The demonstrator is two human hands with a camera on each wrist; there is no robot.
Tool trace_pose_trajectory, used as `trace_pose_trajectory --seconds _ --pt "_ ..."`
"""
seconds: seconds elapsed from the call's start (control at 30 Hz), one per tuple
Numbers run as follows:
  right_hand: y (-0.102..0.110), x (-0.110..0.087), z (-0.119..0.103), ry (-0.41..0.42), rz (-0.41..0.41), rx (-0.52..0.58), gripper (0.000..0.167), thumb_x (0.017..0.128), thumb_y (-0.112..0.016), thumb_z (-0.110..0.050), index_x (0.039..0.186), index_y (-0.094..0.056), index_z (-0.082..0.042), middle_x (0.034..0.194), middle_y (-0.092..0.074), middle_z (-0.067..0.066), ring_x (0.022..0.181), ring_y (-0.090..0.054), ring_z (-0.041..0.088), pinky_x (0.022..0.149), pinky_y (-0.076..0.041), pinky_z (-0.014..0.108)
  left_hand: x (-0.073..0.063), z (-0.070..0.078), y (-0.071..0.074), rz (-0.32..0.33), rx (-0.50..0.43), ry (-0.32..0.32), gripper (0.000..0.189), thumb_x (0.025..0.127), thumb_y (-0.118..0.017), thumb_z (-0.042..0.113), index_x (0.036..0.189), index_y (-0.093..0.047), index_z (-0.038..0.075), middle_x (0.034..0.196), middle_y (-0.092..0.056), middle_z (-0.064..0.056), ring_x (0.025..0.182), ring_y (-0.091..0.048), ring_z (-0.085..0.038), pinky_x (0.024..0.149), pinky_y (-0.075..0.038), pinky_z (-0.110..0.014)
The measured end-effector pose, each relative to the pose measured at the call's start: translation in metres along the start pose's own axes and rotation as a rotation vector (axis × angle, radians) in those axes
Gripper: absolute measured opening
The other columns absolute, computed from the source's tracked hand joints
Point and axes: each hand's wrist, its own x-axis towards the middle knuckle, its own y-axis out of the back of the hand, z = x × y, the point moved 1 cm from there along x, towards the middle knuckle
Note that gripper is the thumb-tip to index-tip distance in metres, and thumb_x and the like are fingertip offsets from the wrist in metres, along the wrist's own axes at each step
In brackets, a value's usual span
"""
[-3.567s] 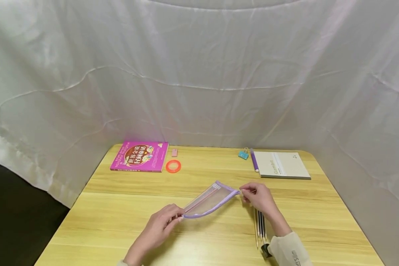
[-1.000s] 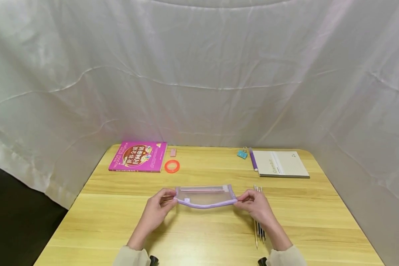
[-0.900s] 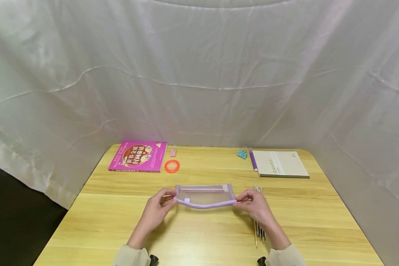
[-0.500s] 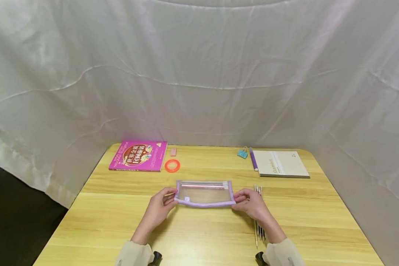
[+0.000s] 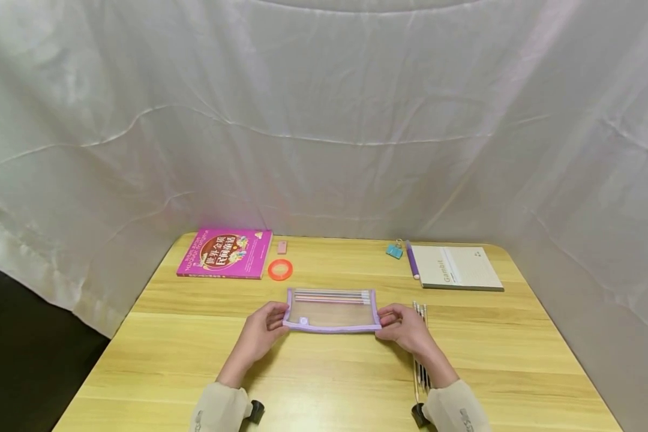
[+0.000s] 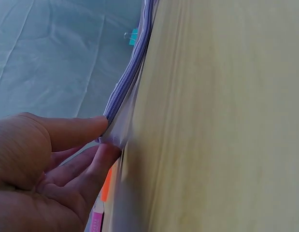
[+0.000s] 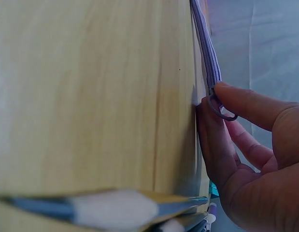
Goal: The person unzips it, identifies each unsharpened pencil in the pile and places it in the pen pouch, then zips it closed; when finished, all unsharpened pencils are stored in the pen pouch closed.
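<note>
A see-through pencil case point(image 5: 332, 315) with lilac edging lies nearly flat in front of me, its zipper side toward me. Several pencils point(image 5: 332, 297) show inside along its far edge. My left hand point(image 5: 256, 333) pinches the near left corner between thumb and fingers; in the left wrist view the thumb sits at the end of the lilac zipper point(image 6: 124, 89). At the near right corner, my right hand point(image 5: 407, 329) pinches the case likewise. A small dark loop point(image 7: 219, 110) hangs at that corner. Loose pencils point(image 5: 421, 375) lie on the table, partly hidden under my right forearm.
At the back left are a pink book point(image 5: 225, 255), a pink eraser point(image 5: 282, 247) and an orange tape ring point(image 5: 280, 270). A blue binder clip point(image 5: 394, 251), a purple pen point(image 5: 413, 260) and a pale notebook point(image 5: 459, 267) lie back right. Grey curtains point(image 5: 335, 186) surround the table.
Earlier the case was raised and slanted, my right hand at its zipper end. It has since been levelled between both hands and lowered flatter toward the table.
</note>
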Motion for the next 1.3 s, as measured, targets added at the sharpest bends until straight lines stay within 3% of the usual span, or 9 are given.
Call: trace_pose_trajectory --seconds 0.7,0.9,1.3 --pt "-0.003 0.009 -0.001 0.001 0.024 -0.057 0.054 0.073 -0.087 0.006 0.124 -0.067 0.005 0.095 -0.072 0.013 0.078 -0.067 0.016 0.07 -0.054 0.027 0.011 -0.003 0.0 0.012 0.032 -0.004 0.041 0.084 -0.072 -0.017 0.122 -0.065 -0.005 0.116 -0.071 -0.02 0.11 -0.068 -0.034 0.092 -0.062 -0.034" --pt "-0.002 0.012 -0.001 -0.018 0.037 -0.118 0.053 0.074 -0.088 0.001 0.124 -0.069 0.001 0.092 -0.073 0.01 0.081 -0.065 0.017 0.071 -0.05 0.028 0.014 -0.004 -0.001 0.014 0.041 -0.002 0.04 0.084 -0.072 -0.017 0.121 -0.066 -0.004 0.114 -0.071 -0.018 0.107 -0.068 -0.031 0.088 -0.062 -0.03" --pt "-0.003 0.016 -0.001 -0.029 0.052 -0.123 0.05 0.074 -0.087 0.004 0.121 -0.07 0.002 0.09 -0.072 0.01 0.079 -0.063 0.018 0.069 -0.05 0.027 0.017 -0.007 -0.001 0.027 0.076 0.0 0.039 0.085 -0.074 -0.013 0.121 -0.069 0.0 0.113 -0.073 -0.016 0.104 -0.068 -0.028 0.086 -0.062 -0.032"
